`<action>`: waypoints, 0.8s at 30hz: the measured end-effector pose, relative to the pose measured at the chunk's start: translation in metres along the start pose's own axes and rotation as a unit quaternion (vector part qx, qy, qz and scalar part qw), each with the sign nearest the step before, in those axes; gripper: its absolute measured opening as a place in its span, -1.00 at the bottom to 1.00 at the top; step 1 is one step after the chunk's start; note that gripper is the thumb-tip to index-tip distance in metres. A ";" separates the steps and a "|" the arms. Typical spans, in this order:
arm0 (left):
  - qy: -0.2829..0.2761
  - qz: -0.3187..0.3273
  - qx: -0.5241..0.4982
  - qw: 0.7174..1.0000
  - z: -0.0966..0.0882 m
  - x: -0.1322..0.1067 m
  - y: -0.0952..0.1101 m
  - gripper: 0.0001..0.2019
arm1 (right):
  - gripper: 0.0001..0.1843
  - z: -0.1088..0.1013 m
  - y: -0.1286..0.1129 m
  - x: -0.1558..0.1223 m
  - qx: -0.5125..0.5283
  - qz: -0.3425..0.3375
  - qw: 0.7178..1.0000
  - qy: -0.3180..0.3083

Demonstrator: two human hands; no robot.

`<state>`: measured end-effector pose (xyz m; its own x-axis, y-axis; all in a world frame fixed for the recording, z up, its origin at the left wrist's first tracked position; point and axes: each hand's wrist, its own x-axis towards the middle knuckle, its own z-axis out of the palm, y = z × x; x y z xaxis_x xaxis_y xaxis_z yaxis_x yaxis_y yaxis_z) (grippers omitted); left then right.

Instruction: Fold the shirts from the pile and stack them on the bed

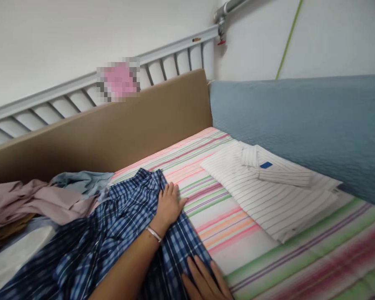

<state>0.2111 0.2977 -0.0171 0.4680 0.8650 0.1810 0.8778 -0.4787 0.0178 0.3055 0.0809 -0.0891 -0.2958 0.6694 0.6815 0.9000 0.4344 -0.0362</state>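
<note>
With our left hand (168,205) and right hand (206,281) lying flat, grip open, on the plaid garment (112,225) atop the striped sheet (234,250), we should smooth evenly, keeping its edge straight.

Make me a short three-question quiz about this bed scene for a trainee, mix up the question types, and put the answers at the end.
1. True or false: striped bedding shows between the blue plaid garment and the folded white shirt.

2. Multiple choice: what does the left hand rest on?
A) the folded white shirt
B) the brown panel
C) the blue plaid garment

3. Fill in the blank: the small patch on the folded white shirt is the colour ____.

Key: 1. True. 2. C. 3. Blue.
</note>
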 end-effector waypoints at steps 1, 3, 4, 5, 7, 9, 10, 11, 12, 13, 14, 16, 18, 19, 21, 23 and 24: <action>-0.012 -0.011 -0.002 1.000 0.008 -0.008 0.005 -0.38 | -0.70 -0.004 0.003 0.001 0.009 -0.023 1.000 -0.014; -0.028 -0.037 -0.011 0.999 0.016 -0.014 0.011 -0.33 | -0.59 -0.011 0.006 0.002 0.035 -0.039 0.997 -0.048; -0.043 -0.046 -0.022 0.998 0.015 -0.014 0.012 -0.32 | -0.55 -0.014 0.006 0.003 0.049 -0.028 0.996 -0.070; -0.062 -0.050 -0.038 0.996 0.009 -0.013 0.012 -0.32 | -0.52 -0.016 0.005 0.003 0.064 -0.010 0.993 -0.095; -0.084 -0.046 -0.075 0.993 -0.012 -0.015 0.008 -0.34 | -0.49 -0.020 0.001 0.006 0.096 0.031 0.983 -0.153; -0.053 -0.033 -0.094 0.994 -0.041 -0.030 -0.002 -0.40 | -0.50 -0.023 -0.003 0.011 0.127 0.071 0.967 -0.207; -0.021 -0.033 -0.090 0.995 -0.057 -0.043 -0.009 -0.44 | -0.52 -0.025 -0.005 0.014 0.139 0.089 0.960 -0.227; 0.010 -0.049 -0.078 0.996 -0.072 -0.060 -0.019 -0.49 | -0.53 -0.028 -0.007 0.017 0.149 0.103 0.953 -0.242; 0.029 -0.082 -0.060 0.994 -0.087 -0.079 -0.031 -0.54 | -0.54 -0.031 -0.008 0.020 0.156 0.114 0.949 -0.251; 0.036 -0.130 -0.041 0.990 -0.100 -0.100 -0.045 -0.59 | -0.55 -0.034 -0.009 0.022 0.161 0.120 0.945 -0.257; 0.028 -0.201 -0.020 0.979 -0.111 -0.121 -0.061 -0.62 | -0.55 -0.037 -0.010 0.025 0.165 0.124 0.943 -0.261; 0.018 -0.298 0.007 0.954 -0.128 -0.156 -0.095 -0.63 | -0.54 -0.042 -0.011 0.029 0.168 0.130 0.939 -0.270; 0.010 -0.361 0.020 0.932 -0.136 -0.179 -0.126 -0.59 | -0.53 -0.046 -0.012 0.032 0.166 0.136 0.936 -0.278; 0.006 -0.385 0.019 0.923 -0.137 -0.186 -0.138 -0.59 | -0.52 -0.047 -0.012 0.033 0.164 0.139 0.935 -0.282; -0.003 -0.421 0.003 0.907 -0.136 -0.193 -0.155 -0.67 | -0.51 -0.049 -0.014 0.034 0.164 0.142 0.933 -0.288; -0.004 -0.443 -0.033 0.896 -0.133 -0.194 -0.165 -0.81 | -0.51 -0.051 -0.015 0.035 0.167 0.146 0.932 -0.288; 0.001 -0.447 -0.057 0.893 -0.133 -0.194 -0.169 -0.87 | -0.51 -0.052 -0.015 0.036 0.170 0.148 0.931 -0.285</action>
<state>-0.0416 0.1907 0.0761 -0.4139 0.9092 0.0456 0.8845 0.3898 0.2564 0.2980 0.0672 -0.0263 -0.2603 0.9594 0.1085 0.8442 0.2807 -0.4566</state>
